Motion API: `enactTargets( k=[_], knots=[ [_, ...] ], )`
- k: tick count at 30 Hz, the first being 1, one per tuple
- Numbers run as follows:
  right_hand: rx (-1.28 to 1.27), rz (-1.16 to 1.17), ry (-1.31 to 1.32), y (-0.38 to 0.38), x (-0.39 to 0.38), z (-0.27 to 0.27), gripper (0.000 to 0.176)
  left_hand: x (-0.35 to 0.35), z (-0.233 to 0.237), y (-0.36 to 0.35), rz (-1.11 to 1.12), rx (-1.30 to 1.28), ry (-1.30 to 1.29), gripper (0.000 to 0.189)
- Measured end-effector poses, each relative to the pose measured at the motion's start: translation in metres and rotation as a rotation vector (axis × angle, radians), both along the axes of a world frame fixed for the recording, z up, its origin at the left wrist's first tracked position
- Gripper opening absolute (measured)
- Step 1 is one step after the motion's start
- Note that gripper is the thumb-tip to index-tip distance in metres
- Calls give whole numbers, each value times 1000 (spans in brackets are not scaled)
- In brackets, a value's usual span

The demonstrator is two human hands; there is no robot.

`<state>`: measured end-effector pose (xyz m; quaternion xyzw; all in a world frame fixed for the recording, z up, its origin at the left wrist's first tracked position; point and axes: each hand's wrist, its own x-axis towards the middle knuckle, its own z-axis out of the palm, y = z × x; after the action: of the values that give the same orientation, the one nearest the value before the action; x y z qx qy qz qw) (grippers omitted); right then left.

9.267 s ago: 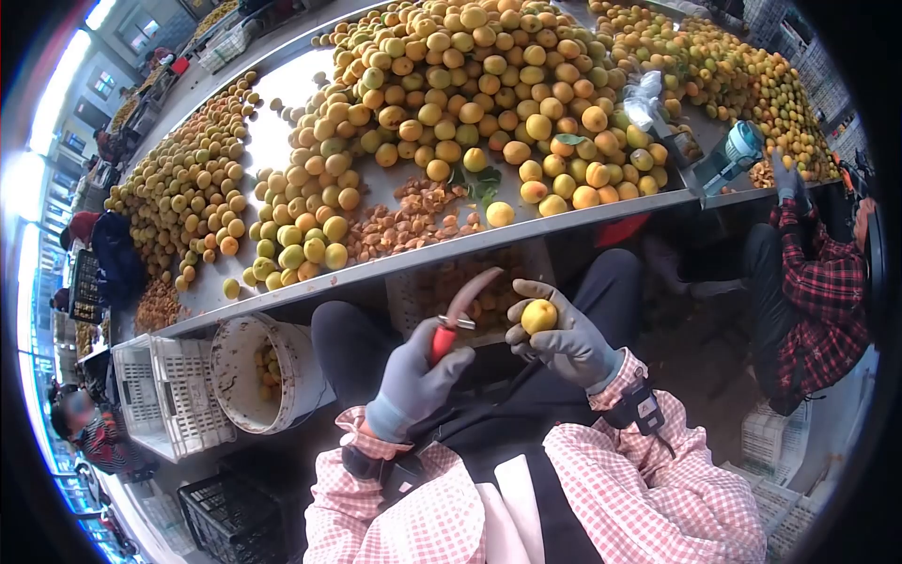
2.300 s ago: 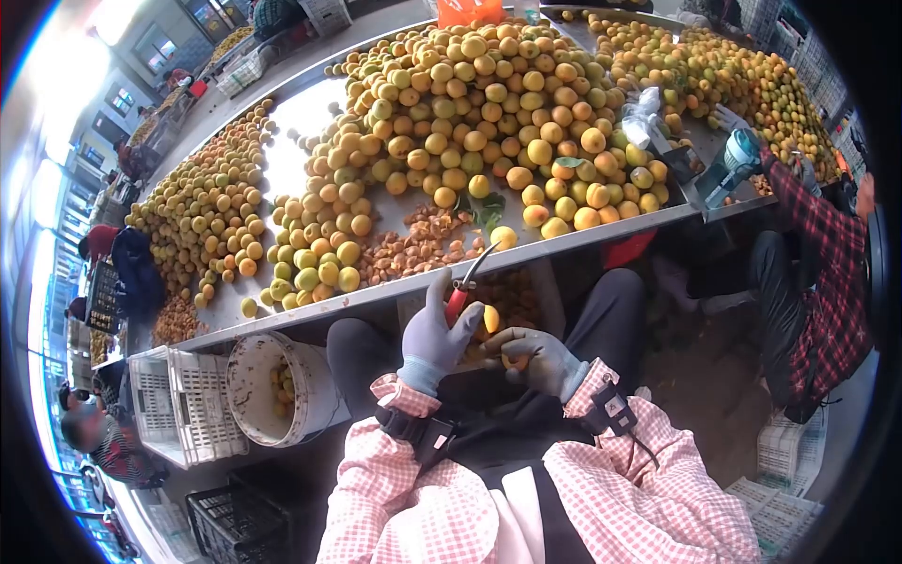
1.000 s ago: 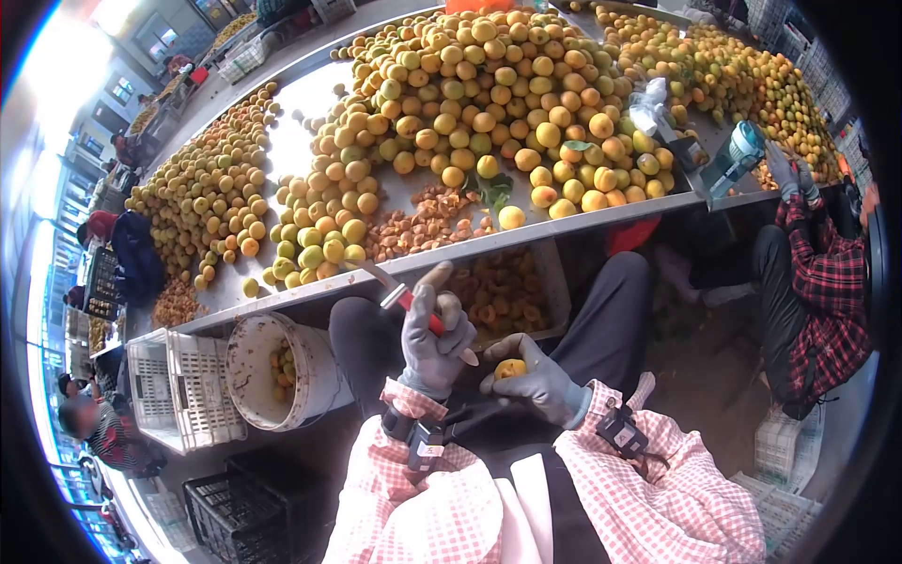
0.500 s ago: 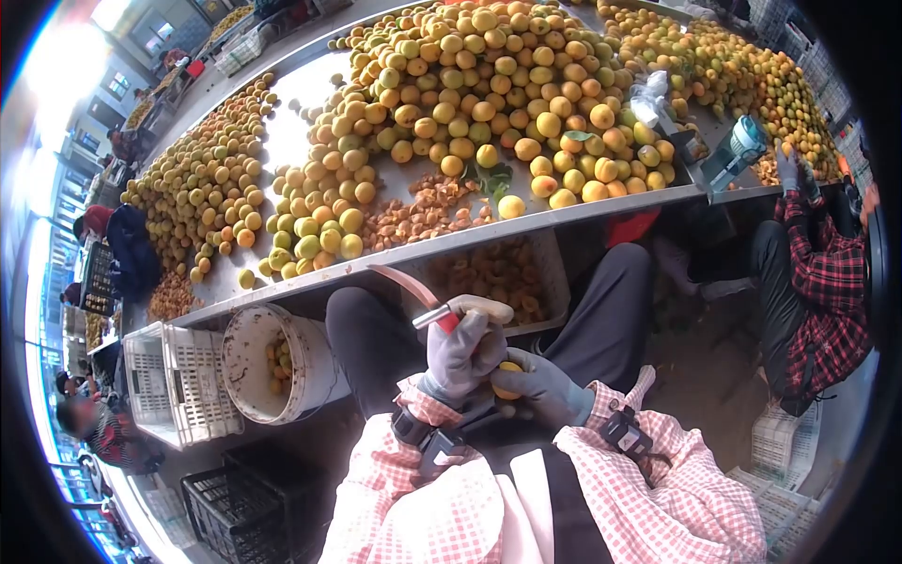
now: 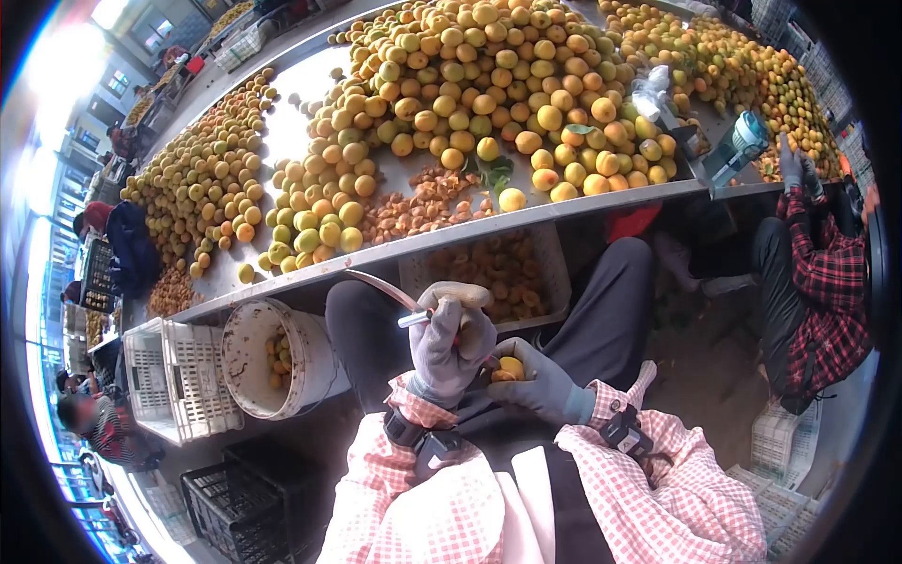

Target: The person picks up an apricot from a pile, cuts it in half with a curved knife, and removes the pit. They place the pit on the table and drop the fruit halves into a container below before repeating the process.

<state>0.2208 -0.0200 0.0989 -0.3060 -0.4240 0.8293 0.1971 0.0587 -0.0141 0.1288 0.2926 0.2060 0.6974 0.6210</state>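
Observation:
My gloved left hand (image 5: pixel 453 343) is closed around the handle of a curved knife (image 5: pixel 413 319), whose thin blade points up and to the left over my thigh. Just to the right and a little lower, my gloved right hand (image 5: pixel 540 383) grips an apricot (image 5: pixel 509 368) between thumb and fingers. A darker brownish patch shows beside the fruit; I cannot make out what it is. The fingertips of both hands are close together above my lap. Beyond them, under the table edge, a crate (image 5: pixel 561 282) holds orange apricot pieces (image 5: pixel 498 277).
Heaps of apricots (image 5: pixel 489 75) and a patch of apricot pits (image 5: pixel 413 211) lie on the metal table (image 5: pixel 395 256). At left stand a white bucket (image 5: pixel 324 362) and white crates (image 5: pixel 202 376). A teal bottle (image 5: pixel 738 150) and a co-worker in a checked shirt (image 5: pixel 832 291) are at right.
My left hand and the knife have moved slightly left, the blade tipping left. My right hand has turned, showing more of the apricot between its fingers.

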Motion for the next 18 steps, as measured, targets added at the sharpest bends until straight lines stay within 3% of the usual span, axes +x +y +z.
enactTargets(
  k=[5, 7, 8, 10, 13, 17, 18],
  knots=[
    [-77, -33, 16, -7, -2, -1, 38, 7, 3, -3, 100, -88, -28, 23],
    [263, -83, -32, -8, -4, -8, 38, 8, 4, -5, 136, -117, -23, 23],
    [262, -82, -33, -8, -5, -11, 38, 9, 5, -6, 168, -145, -20, 22],
    [626, -133, -104, -10, -6, -14, 37, 11, 6, -7, 179, -173, -18, 22],
    [691, -87, -155, -7, -6, -9, 38, 14, 11, -9, 222, -246, 29, 22],
    [442, 64, -168, 6, -3, 2, 38, 16, 10, -11, 227, -334, 99, 22],
    [194, 76, -134, 7, -2, 9, 41, 17, 10, -12, 226, -336, 100, 22]
  ],
)
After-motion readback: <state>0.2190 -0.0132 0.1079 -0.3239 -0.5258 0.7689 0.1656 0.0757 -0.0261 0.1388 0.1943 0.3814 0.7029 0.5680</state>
